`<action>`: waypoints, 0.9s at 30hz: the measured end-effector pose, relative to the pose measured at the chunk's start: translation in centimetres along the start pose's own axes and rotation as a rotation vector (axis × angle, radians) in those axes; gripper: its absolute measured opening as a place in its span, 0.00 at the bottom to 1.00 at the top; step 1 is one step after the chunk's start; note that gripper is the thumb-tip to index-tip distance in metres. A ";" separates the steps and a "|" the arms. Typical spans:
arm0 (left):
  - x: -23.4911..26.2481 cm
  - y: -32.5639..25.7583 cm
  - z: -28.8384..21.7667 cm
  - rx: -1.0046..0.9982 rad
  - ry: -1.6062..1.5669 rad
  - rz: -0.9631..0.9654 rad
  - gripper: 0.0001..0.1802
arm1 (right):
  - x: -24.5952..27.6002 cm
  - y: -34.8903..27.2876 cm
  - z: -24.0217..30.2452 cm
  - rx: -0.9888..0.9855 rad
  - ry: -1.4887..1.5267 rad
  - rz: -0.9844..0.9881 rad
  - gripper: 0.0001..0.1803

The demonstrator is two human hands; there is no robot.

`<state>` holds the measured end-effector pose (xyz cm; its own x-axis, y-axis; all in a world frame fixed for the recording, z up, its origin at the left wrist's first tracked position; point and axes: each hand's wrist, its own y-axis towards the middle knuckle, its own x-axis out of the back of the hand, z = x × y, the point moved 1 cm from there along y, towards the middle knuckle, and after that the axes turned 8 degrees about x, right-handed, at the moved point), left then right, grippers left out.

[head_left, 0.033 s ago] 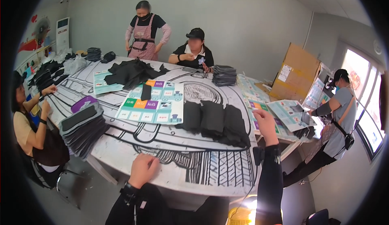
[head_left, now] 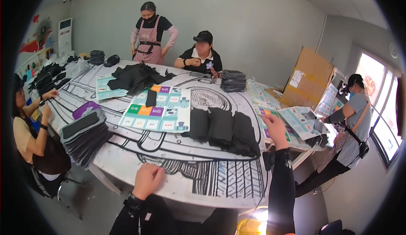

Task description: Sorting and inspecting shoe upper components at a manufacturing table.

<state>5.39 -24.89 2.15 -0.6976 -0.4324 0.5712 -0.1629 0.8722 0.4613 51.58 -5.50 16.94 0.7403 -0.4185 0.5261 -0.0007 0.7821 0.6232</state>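
Observation:
Over the near edge of the drawn-on white table [head_left: 122, 158], my left hand [head_left: 148, 179] is closed in a loose fist. What it holds, if anything, is hidden. My right hand [head_left: 275, 131] is raised at the table's right side with fingers bent together; I cannot make out anything between them. Nearest to it lie several folded black cloth bundles [head_left: 220, 125], side by side. Left of them, a printed colourful sheet [head_left: 167, 118] lies flat with a small black cloth piece [head_left: 151, 98] on it. Beyond is a loose heap of black cloth [head_left: 137, 77].
A tall stack of dark cloth pieces [head_left: 84, 135] stands at the left edge by a purple container [head_left: 86, 109]. Another stack [head_left: 233, 81] is at the far side. Co-workers are left, behind and right. A side table [head_left: 270, 110] carries sheets and a cardboard box [head_left: 308, 78].
The view has shifted very slightly. The standing co-worker at the back has lowered their head a little. My hands keep nearly the same pose.

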 end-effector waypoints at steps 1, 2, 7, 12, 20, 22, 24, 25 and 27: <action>0.2 -0.1 -0.2 0.007 -0.003 -0.013 0.09 | -0.9 1.7 -1.0 -0.055 -0.025 0.048 0.17; 0.1 0.0 -0.6 0.005 -0.011 -0.017 0.09 | -1.4 3.1 -2.7 -0.119 -0.056 0.087 0.19; 0.6 0.0 -1.1 -0.021 0.036 -0.039 0.07 | -6.1 8.2 -9.7 -0.329 0.102 0.296 0.24; -0.4 1.1 -1.0 0.114 -0.007 0.005 0.05 | -7.8 10.5 -15.5 -0.139 0.091 0.445 0.29; -0.4 1.4 -1.0 0.196 -0.009 0.013 0.04 | -12.0 13.2 -12.7 -0.416 0.265 0.673 0.31; -0.6 1.7 -1.0 0.203 -0.021 0.017 0.04 | -11.6 12.8 -13.2 -0.503 0.345 0.736 0.31; -0.6 1.8 -0.3 0.217 -0.024 0.038 0.04 | -11.9 12.4 -12.9 -0.481 0.263 0.722 0.29; -0.5 1.9 -0.5 0.193 -0.008 0.033 0.04 | -11.3 12.4 -13.3 -0.396 0.314 0.681 0.28; -0.5 1.8 -0.8 0.155 -0.003 0.024 0.05 | -10.2 12.0 -14.0 -0.298 0.402 0.586 0.25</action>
<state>6.04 -23.27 3.23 -0.7049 -0.4107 0.5783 -0.2522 0.9071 0.3369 53.42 14.59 10.94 0.8622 0.2584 0.4357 -0.3295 0.9394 0.0950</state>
